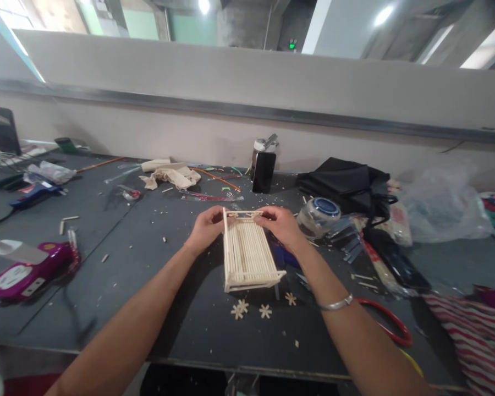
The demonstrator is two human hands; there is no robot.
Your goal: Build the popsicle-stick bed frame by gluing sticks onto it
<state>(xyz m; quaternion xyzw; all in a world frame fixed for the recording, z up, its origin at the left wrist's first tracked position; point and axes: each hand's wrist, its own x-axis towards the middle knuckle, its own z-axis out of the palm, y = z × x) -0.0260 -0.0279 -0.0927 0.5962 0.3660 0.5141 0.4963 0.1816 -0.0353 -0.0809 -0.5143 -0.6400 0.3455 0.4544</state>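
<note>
A small cart-like frame of pale wooden sticks (pixel 251 247) is in the middle of the view, with a slatted bed and low rails. My left hand (pixel 208 228) grips its far left corner, fingers closed around the stick there. At the far right corner, my right hand (pixel 279 224) pinches the end rail between thumb and fingers. Several star-shaped stick pieces (pixel 265 312) lie on the dark table just in front of the frame. A blue object (pixel 284 256) is partly hidden behind my right forearm.
A clear jar with a blue lid (pixel 326 207), a black bag (pixel 346 181) and a plastic bag (pixel 445 203) stand to the right. A phone (pixel 264 172) leans upright at the back. Red-handled scissors (pixel 390 322) lie near my right forearm. At left sits a purple device (pixel 35 272).
</note>
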